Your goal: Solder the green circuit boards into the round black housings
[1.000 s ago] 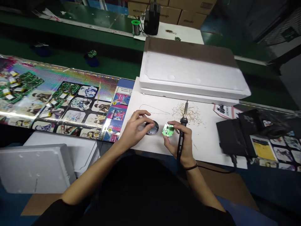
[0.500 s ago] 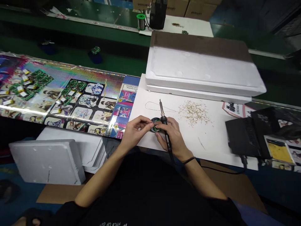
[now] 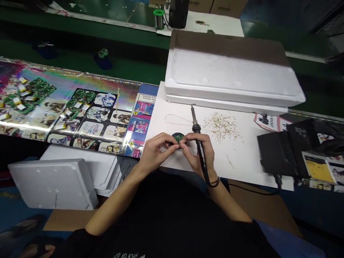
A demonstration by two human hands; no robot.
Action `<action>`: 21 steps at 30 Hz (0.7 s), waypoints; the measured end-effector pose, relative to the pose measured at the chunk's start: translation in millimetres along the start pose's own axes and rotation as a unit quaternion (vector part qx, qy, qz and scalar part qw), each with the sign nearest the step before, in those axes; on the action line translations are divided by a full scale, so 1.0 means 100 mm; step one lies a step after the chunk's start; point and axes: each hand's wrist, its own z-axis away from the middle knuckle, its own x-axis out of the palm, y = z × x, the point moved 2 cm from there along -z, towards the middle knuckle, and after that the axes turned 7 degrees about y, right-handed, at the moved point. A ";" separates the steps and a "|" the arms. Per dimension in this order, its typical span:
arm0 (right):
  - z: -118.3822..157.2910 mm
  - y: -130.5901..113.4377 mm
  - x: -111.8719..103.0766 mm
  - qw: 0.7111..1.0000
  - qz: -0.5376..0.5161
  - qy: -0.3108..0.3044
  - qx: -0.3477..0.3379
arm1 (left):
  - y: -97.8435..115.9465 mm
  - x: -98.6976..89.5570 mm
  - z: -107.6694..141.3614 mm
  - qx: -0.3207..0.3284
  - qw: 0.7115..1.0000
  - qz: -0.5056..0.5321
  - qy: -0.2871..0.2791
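A green circuit board (image 3: 178, 137) sits in a round black housing (image 3: 174, 135) on white paper (image 3: 217, 163): likely light, stiff, fragile; edges only! Left hand (image 3: 156, 152): fingertips together there, grip unclear; right hand (image 3: 209, 147) clamps a black-handled soldering iron (image 3: 201, 150).

blk tee (image 3: 172, 218) w/ wht lettering (image 3: 129, 255), dk wristband (image 3: 216, 183)

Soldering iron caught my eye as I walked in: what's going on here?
Someone's left hand and right hand meet at a small green circuit board, which appears to sit in a round black case. The right hand also holds the soldering iron, its tip pointing away from the circuit board. A white foam box lies beyond.
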 end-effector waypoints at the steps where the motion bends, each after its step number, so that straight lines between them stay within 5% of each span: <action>1: 0.00 0.00 0.00 1.000 0.000 0.000 0.000 | 0.00 0.00 0.00 0.000 1.000 -0.002 -0.002; 10: -0.01 0.00 0.01 1.000 0.011 -0.007 -0.003 | 0.02 -0.04 0.00 -0.004 1.000 0.005 0.005; 21: -0.01 0.00 0.01 0.999 0.042 -0.003 -0.025 | -0.05 -0.04 0.05 -0.083 0.994 0.072 0.008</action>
